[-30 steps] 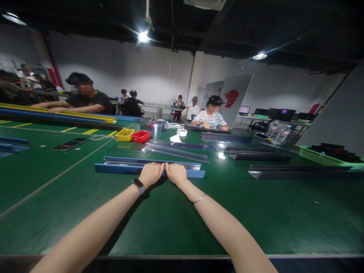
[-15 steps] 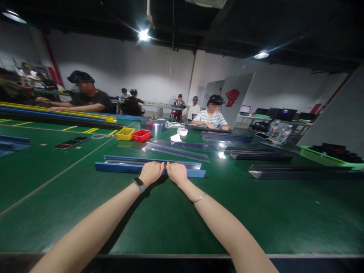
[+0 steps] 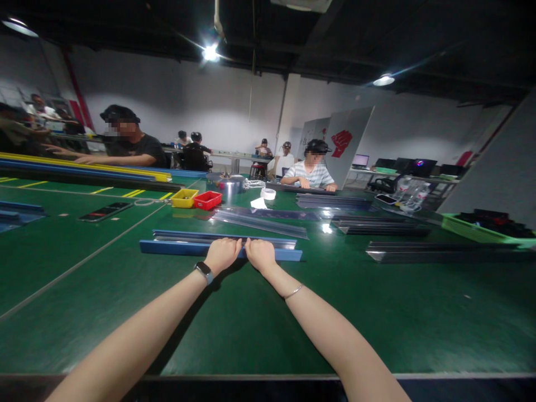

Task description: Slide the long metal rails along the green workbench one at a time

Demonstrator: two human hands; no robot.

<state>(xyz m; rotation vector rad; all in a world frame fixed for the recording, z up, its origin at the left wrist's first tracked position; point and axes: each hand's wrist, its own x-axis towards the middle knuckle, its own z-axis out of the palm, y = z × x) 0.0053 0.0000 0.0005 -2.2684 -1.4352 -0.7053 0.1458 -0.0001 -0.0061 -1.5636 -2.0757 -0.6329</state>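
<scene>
A long blue channel-shaped profile [image 3: 176, 247] lies crosswise on the green table, with a pale, shiny strip visible along its inside. My left hand [image 3: 225, 253] is closed over its near side, around the middle, knuckles up. Right beside it, my right hand [image 3: 260, 255] grips the same profile, the two thumbs almost touching. The fingertips of both hands are hidden behind the knuckles and the profile's wall. A watch [image 3: 204, 271] is on my left wrist and a thin bracelet [image 3: 293, 291] on my right.
Clear plastic strips [image 3: 262, 223] lie just beyond the profile. Behind them are a yellow bin [image 3: 184, 198], a red bin [image 3: 207, 200] and a tape roll [image 3: 268, 194]. Dark profiles [image 3: 439, 252] lie to the right, a phone [image 3: 105, 211] to the left. Co-workers sit across the table.
My hands and the blue profile stay in place. The left co-worker's far hand has stretched outward to the left, and the striped-shirt co-worker's hand has shifted slightly left.
</scene>
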